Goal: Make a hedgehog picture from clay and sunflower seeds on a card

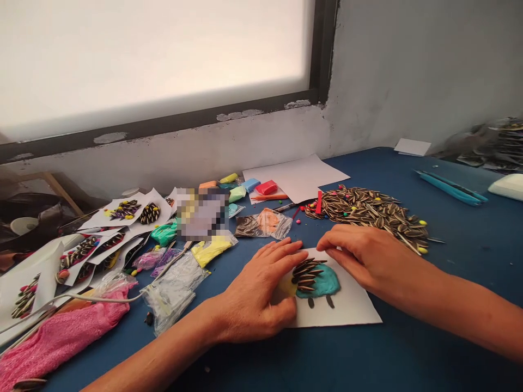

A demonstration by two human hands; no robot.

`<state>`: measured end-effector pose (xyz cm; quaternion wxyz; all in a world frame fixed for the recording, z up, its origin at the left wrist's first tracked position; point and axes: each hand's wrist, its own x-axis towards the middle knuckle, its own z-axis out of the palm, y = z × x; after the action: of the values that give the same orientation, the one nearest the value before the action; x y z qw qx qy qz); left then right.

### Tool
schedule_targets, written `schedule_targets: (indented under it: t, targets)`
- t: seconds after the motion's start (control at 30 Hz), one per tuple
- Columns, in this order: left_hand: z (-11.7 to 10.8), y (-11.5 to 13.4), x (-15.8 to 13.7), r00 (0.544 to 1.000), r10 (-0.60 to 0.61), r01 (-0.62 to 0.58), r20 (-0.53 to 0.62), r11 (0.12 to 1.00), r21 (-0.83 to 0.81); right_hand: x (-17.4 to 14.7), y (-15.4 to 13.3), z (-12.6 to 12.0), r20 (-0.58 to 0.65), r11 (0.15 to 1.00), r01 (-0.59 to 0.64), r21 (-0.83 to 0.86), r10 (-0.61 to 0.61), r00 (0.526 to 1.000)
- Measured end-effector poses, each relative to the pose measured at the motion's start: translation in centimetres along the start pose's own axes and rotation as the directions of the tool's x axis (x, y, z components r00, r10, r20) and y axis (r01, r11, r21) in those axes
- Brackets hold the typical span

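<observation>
A white card (pixel 351 313) lies in front of me with a turquoise clay shape (pixel 327 282) on it. Sunflower seeds (pixel 305 275) stick up in rows from the shape's left part, and two dark leg-like pieces (pixel 329 301) sit below. My left hand (pixel 261 288) rests over the card's left side, fingers stretched out, partly covering a yellow clay part (pixel 288 284). Above the card's top right edge, my right hand (pixel 355 253) has thumb and fingertips pressed together. Whatever is in that pinch, if anything, is hidden.
Behind my right hand spreads a pile of sunflower seeds (pixel 368 209) with small coloured balls. Blue tweezers (pixel 449 188) lie at the right. Clay packets (pixel 212 247), finished seed pictures (pixel 122 209), a cable (pixel 122 299) and a pink cloth (pixel 69 337) crowd the left.
</observation>
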<state>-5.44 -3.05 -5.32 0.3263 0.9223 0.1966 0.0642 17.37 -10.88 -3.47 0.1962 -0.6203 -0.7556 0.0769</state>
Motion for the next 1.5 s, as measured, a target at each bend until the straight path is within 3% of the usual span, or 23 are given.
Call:
schedule_targets:
  t: [0.13, 0.33, 0.47, 0.93, 1.1, 1.27, 1.4, 1.5]
  targets:
    - [0.2, 0.0, 0.0, 1.000, -0.002, 0.002, 0.003, 1.000, -0.005, 0.2, 0.7, -0.4, -0.030, 1.000, -0.002, -0.016, 0.001, 1.000]
    - [0.4, -0.3, -0.2, 1.000, -0.007, 0.007, -0.021, 1.000, -0.020, 0.8, 3.3, -2.3, -0.087, 0.948, -0.210, -0.238, 0.195, 0.977]
    - [0.6, -0.5, -0.4, 0.998, 0.022, -0.023, -0.057, 0.999, -0.026, 1.1, 4.6, -2.5, -0.097, 0.915, -0.266, -0.302, 0.248, 0.964]
    - [0.7, -0.2, -0.6, 0.989, 0.106, -0.102, -0.098, 0.994, 0.046, 1.6, 5.1, -0.8, -0.074, 0.897, -0.198, -0.395, 0.184, 0.980]
    - [0.7, -0.3, -0.7, 0.989, 0.107, -0.102, -0.102, 0.993, 0.055, 1.4, 4.2, -0.9, -0.132, 0.925, -0.166, -0.342, 0.128, 0.983]
    - [0.6, -0.3, -0.7, 0.989, 0.109, -0.105, -0.102, 0.993, 0.045, 1.0, 2.6, -1.9, -0.202, 0.947, -0.206, -0.246, 0.157, 0.967]
    - [0.5, -0.2, -0.6, 0.989, 0.105, -0.100, -0.100, 0.994, 0.046, 0.6, 1.8, -2.7, -0.053, 0.968, -0.249, 0.026, 0.250, 0.967]
    - [0.5, -0.2, -0.6, 0.990, 0.099, -0.095, -0.096, 0.994, 0.050, 0.2, 1.6, -2.9, 0.049, 0.952, -0.234, 0.199, 0.229, 0.972]
